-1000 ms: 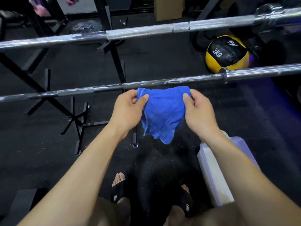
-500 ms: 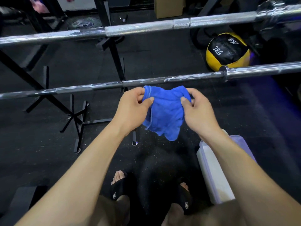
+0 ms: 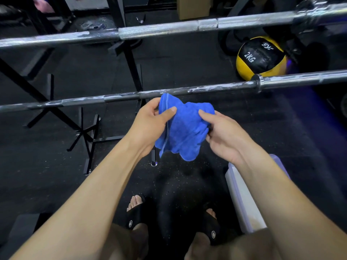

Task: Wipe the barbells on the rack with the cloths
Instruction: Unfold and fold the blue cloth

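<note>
A bunched blue cloth (image 3: 185, 128) hangs between my hands, just in front of and below the near barbell (image 3: 116, 97), a dark bar streaked with white chalk. My left hand (image 3: 150, 124) pinches the cloth's left side with the thumb on top. My right hand (image 3: 225, 136) grips its right side with curled fingers. A second, shinier barbell (image 3: 159, 30) runs across the view higher up and farther away. The cloth's top edge reaches close to the near bar; I cannot tell whether they touch.
A yellow and black 2KG medicine ball (image 3: 261, 57) lies on the floor behind the near bar at the right. A pale plastic container (image 3: 242, 194) stands by my right leg. Black rack legs (image 3: 88, 136) spread over the dark rubber floor at the left.
My hands have drawn closer together and the cloth has bunched up between them. The right hand has turned and dropped slightly lower on the cloth.
</note>
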